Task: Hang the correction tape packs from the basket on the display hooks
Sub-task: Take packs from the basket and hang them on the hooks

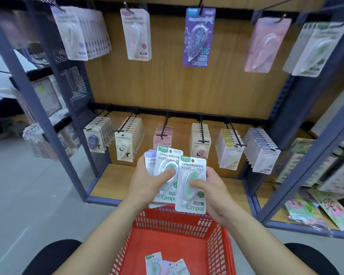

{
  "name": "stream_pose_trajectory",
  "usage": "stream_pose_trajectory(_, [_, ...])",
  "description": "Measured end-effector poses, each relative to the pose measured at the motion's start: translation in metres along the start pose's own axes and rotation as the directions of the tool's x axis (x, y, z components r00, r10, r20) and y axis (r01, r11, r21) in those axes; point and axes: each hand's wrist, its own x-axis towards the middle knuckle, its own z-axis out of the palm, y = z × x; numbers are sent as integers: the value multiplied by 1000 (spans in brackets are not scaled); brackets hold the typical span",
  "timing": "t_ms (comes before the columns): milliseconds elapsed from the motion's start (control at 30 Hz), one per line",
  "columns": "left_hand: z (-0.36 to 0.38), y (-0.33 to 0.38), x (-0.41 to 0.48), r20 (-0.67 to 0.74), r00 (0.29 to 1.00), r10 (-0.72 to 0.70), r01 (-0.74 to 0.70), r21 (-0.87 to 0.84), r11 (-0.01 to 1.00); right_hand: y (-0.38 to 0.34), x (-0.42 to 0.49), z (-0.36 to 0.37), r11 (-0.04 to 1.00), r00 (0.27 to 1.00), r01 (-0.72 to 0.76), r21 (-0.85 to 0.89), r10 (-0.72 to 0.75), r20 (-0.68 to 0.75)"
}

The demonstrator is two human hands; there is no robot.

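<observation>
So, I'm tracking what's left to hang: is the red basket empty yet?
Not empty: loose packs lie on the red basket floor, while the left hand and right hand grip more packs above it.

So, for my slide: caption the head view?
Left hand and right hand hold green-labelled correction tape packs above a red plastic basket, before the display hooks.

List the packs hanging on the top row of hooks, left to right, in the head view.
white stack → white-and-pink pack → purple pack → pink pack → green-and-white stack
</observation>
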Motion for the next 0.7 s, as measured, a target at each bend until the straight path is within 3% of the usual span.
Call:
stream_pose_trajectory(300, [-57, 65, 9, -72, 994, 88, -92, -57, 994, -69, 1, 57, 990, 984, 141, -6, -139, 111])
stream_pose_trajectory(700, [-190, 123, 31, -313, 936, 160, -188, -60, 980, -146, 43, 215, 933, 928, 342, -113, -316, 195])
